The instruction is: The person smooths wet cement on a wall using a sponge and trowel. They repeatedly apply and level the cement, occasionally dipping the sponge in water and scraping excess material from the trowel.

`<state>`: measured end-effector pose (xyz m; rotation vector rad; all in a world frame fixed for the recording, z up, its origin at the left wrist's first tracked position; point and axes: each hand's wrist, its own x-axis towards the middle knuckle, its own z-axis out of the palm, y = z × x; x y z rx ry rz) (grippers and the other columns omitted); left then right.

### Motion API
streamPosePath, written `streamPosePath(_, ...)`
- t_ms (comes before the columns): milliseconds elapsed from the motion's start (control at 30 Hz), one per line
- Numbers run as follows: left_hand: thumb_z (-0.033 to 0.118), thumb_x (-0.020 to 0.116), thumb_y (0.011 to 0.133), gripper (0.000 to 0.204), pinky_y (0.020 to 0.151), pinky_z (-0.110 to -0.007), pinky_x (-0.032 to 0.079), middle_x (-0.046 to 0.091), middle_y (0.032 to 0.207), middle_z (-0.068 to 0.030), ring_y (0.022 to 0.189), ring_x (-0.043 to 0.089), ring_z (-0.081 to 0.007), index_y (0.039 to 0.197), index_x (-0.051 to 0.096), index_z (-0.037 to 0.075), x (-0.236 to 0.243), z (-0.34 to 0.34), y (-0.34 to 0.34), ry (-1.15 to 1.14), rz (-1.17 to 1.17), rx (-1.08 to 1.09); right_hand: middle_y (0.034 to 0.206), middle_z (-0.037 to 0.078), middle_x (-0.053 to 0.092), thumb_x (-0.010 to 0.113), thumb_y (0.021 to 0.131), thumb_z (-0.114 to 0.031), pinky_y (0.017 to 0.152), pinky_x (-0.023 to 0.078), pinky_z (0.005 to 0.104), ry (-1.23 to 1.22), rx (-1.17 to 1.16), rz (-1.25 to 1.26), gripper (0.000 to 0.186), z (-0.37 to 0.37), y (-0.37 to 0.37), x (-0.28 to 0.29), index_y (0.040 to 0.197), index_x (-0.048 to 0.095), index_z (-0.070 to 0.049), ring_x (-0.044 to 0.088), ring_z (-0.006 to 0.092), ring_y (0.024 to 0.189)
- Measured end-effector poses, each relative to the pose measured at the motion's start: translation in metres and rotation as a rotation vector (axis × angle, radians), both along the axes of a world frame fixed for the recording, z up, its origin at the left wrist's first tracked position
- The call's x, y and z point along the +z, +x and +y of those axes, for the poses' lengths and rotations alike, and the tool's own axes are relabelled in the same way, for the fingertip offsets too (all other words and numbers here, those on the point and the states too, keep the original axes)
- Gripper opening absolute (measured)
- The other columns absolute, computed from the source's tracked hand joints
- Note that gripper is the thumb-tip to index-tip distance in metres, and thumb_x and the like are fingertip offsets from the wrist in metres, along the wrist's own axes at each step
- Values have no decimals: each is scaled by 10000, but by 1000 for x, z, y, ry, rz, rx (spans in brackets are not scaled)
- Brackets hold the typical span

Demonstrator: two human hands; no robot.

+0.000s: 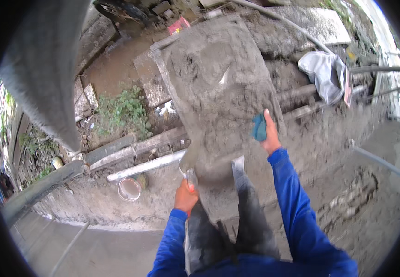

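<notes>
Below, my left hand is closed around the orange handle of a trowel, whose grey blade rises into the lower left edge of the wet mortar heap piled on a board. Further right, my right hand presses a blue sponge flat against the right flank of that same heap, fingers wrapped over it in a holding grip. Left of the trowel, a pale pipe lies across the muddy ground with a small round tin just beside it, while a white sack rests well apart at the upper right.
</notes>
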<state>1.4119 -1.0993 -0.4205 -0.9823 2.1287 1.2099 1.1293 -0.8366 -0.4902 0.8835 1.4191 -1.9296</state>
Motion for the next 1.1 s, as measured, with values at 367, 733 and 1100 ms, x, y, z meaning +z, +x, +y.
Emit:
streamPosePath(367,-61,646,778,298,398,-310,455,533,679,-61,449,534,-164,962,456,76,43,-26,219,238,46,1246,1297,83,602,748,884,-390,907,530,554,-407,592,-461,598,-130,163,17,1354,520,-99,630,287,1116)
streamPosePath(733,12,670,838,244,417,-351,487,537,675,-61,463,549,-195,939,466,101,-104,-86,382,581,470,2003,1388,162,518,727,863,-483,890,527,415,-97,1827,173,866,-429,437,-26,1525,361,-62,574,274,1180)
streamPosePath(1100,-9,681,845,281,453,-339,489,540,692,-59,477,560,-195,1001,467,85,-120,-161,452,739,619,2166,1478,190,424,694,883,-283,968,452,656,532,2342,1400,596,-630,614,-277,1443,491,-271,482,489,1286)
